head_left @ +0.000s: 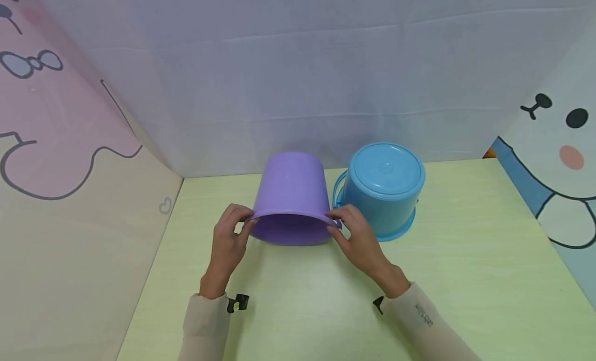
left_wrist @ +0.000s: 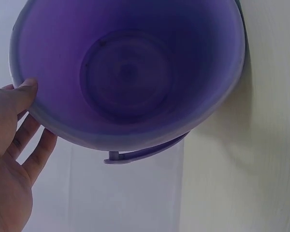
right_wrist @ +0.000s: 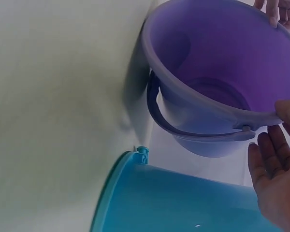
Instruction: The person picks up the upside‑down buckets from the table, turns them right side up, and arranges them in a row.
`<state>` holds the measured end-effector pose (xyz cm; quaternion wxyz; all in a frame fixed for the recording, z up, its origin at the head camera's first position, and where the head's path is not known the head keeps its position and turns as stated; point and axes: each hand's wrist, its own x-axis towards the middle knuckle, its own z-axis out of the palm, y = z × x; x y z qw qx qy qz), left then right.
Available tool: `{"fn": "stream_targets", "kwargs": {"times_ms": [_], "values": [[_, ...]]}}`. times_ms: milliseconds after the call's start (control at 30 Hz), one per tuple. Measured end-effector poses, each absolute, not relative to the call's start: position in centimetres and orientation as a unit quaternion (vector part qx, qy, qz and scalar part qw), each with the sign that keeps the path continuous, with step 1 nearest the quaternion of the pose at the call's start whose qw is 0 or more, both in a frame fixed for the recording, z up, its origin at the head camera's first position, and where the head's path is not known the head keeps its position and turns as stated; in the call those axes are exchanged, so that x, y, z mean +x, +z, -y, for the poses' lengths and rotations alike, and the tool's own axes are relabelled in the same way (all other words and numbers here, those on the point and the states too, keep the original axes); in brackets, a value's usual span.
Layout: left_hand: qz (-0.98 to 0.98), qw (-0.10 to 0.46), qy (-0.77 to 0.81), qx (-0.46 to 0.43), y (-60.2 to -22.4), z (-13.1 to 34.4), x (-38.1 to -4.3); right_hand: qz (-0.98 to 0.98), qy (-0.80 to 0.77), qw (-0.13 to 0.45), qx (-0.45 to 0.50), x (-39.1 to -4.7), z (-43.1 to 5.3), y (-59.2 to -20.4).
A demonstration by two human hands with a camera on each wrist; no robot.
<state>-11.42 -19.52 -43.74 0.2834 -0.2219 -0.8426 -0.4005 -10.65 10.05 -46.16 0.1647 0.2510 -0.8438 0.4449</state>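
A purple bucket (head_left: 293, 182) is tilted with its mouth toward me, its lower rim close over the table. My left hand (head_left: 229, 239) pinches the rim on the left side, thumb inside and fingers outside, as the left wrist view also shows. On the opposite side my right hand (head_left: 358, 241) pinches the rim near the handle joint. The purple handle (right_wrist: 183, 133) hangs along the outside of the bucket in the right wrist view. Inside, the round bottom (left_wrist: 128, 75) is bare. A blue bucket (head_left: 384, 190) stands upside down just right of the purple one.
The pale wooden table (head_left: 298, 309) carries both buckets near its back edge. Behind them hangs a whitish cloth wall (head_left: 298, 81). Printed cartoon panels rise at the left (head_left: 56, 118) and right (head_left: 559, 195). The blue bucket's handle (head_left: 339, 187) sticks out toward the purple bucket.
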Motion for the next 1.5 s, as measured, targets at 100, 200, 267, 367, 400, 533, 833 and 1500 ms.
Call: {"fn": "stream_targets", "kwargs": {"times_ms": [100,200,267,367,400,533,833,1500], "values": [[0.844,0.280,-0.402,-0.219,-43.7,19.6,-11.4,0.850,0.450,0.153,0.225,-10.5,-10.2,-46.8],[0.845,0.277,-0.404,-0.216,-43.8,19.6,-11.3,0.849,0.463,0.146,0.207,-10.3,-10.2,-47.4],[0.845,0.275,-0.406,-0.214,-43.8,19.7,-11.3,0.847,0.472,0.143,0.197,-10.2,-10.2,-47.7],[0.845,0.273,-0.410,-0.210,-43.8,19.7,-11.3,0.844,0.485,0.139,0.180,-10.0,-10.1,-48.0],[0.845,0.272,-0.410,-0.209,-43.8,19.7,-11.3,0.844,0.488,0.139,0.173,-9.9,-10.1,-48.2],[0.844,0.273,-0.412,-0.208,-43.9,19.7,-11.3,0.840,0.508,0.129,0.143,-9.8,-10.0,-48.6],[0.841,0.265,-0.424,-0.208,-43.9,19.9,-11.2,0.807,0.583,0.054,0.082,-9.4,-9.6,-49.2],[0.840,0.257,-0.439,-0.187,-44.2,20.1,-11.0,0.730,0.674,-0.082,0.074,-8.8,-9.0,-47.3]]}}
